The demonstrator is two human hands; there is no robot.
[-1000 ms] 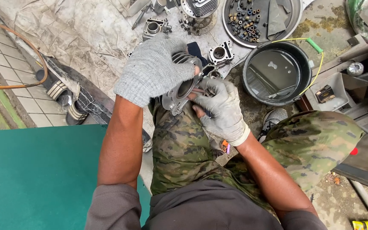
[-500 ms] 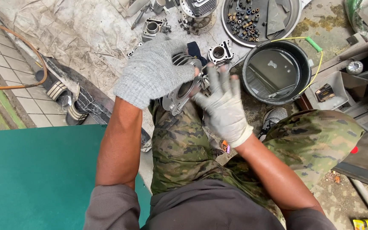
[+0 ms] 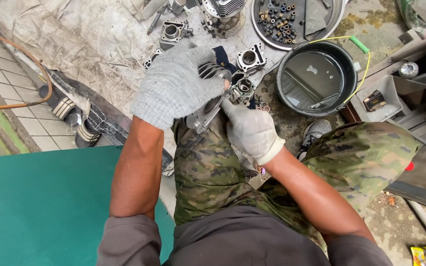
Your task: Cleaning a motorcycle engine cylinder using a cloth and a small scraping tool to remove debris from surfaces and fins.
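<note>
Left hand (image 3: 176, 83) clamps the finned engine cylinder (image 3: 208, 101) from above, over the knees. Right hand (image 3: 250, 130) grips its lower flange, index finger up. Cast metal: looks heavy, rigid, probably oily; fins likely chip. Best held by flange and body.

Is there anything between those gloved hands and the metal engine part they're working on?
Nothing visible. The left hand lies directly on top of the finned metal cylinder, and the right hand touches it from the side; only glove fabric lies between.
</note>
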